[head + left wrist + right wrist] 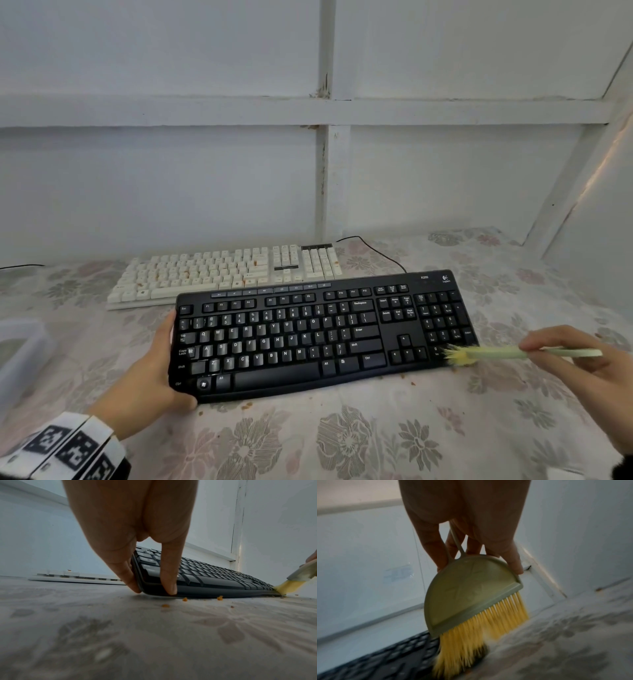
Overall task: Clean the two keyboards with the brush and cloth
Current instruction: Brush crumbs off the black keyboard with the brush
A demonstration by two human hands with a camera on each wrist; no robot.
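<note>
Black keyboard (318,335): your left hand (150,373) grips its end | right hand (579,356) holds brush (479,353), bristles at its numpad corner | white keyboard (226,274) behind it: crumbs remain | cloth: unseen.

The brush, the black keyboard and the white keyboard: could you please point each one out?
brush (467,596): right wrist view, green head.
black keyboard (277,377): head view, spacebar.
white keyboard (185,290): head view, spacebar.

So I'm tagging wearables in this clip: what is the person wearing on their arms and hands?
Both hands are bare: no gloves or rings show. The left hand has a white band round the wrist, printed with square black-and-white coded markers, with a dark sleeve edge below it. At the right hand only a sliver of dark sleeve shows at the frame corner; any band there is out of view.
</note>
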